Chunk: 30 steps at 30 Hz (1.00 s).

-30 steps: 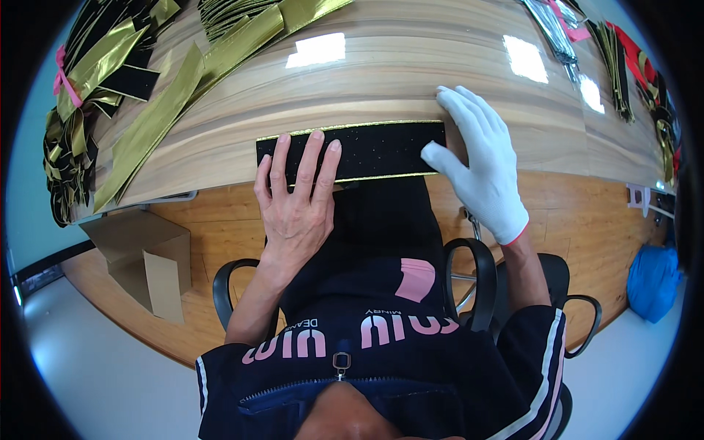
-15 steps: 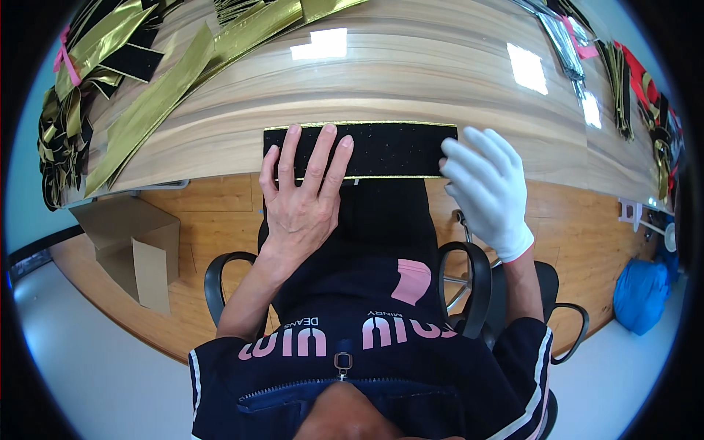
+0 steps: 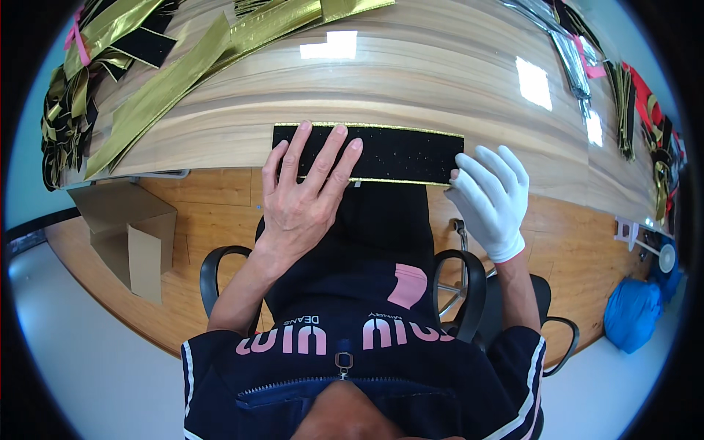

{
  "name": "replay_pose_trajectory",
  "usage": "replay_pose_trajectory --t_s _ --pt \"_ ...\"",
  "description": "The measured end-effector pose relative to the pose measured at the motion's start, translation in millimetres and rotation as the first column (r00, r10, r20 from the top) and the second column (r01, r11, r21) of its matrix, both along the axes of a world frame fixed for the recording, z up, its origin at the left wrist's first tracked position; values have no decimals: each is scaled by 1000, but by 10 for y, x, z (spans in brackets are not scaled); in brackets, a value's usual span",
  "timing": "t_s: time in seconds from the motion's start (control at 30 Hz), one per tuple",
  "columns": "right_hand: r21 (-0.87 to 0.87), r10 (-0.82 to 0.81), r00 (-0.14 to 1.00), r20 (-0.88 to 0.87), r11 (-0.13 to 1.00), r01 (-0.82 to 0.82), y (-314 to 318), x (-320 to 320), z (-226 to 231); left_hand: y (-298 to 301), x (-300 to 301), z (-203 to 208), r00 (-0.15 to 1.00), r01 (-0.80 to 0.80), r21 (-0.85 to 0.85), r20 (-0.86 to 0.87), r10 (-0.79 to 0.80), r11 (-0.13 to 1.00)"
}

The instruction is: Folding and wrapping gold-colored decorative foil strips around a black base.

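Note:
A black ribbon strip [image 3: 407, 154] with speckles and gold edges lies along the near edge of the table. My bare left hand [image 3: 304, 187] rests palm down over its left part, fingers stretched out and apart. At the right end, my right hand [image 3: 493, 198], in a white glove, has its thumb and forefinger against the lower corner, seemingly pinching it. A bare thumb tip pokes out of the glove there. The other gloved fingers are raised and spread. Part of the strip is hidden under my left fingers.
Long gold ribbons [image 3: 165, 103] lie at the table's left, beside a black-and-gold bundle [image 3: 67, 132]. Silver ribbons [image 3: 572, 70] and red, black and gold bundles [image 3: 649, 103] lie at the right. Below are a cardboard box [image 3: 136, 235], chair armrests [image 3: 469, 282] and a blue bag [image 3: 632, 315].
The whole view has shifted slightly. My right hand's raised fingers are spread wider, with its thumb and forefinger still at the strip's right end. My left hand stays on the strip.

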State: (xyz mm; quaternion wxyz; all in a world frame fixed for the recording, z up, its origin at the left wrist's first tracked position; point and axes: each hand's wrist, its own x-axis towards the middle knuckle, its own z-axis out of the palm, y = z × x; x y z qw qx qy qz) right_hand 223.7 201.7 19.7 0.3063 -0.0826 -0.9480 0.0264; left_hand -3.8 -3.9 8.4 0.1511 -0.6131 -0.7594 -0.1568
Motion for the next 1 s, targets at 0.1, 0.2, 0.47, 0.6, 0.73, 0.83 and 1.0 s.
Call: replay_pose_trajectory --t_s 0.1,0.2,0.47,0.6,0.73,0.83,1.0 --pt "48 -13 1000 -15 999 14 -14 -66 -30 -21 -46 32 999 30 13 -29 -30 999" --pt "47 -21 1000 -2 999 21 -35 -63 -28 -50 -44 56 999 40 5 -25 -40 999" --pt "79 106 992 67 991 -111 120 -140 284 5 -116 120 998 57 43 -38 -55 997" --pt "159 142 987 69 976 -151 277 -202 392 87 -151 186 994 96 46 -52 -94 994" --pt "148 163 982 91 973 -175 285 -271 518 5 -99 203 997 71 56 -7 -71 996" --pt "123 193 970 146 970 -211 188 -338 638 -78 -87 122 998 56 51 -2 -56 997" --pt "270 -23 999 -45 962 34 449 -552 983 -142 101 339 994 92 441 6 -106 893"
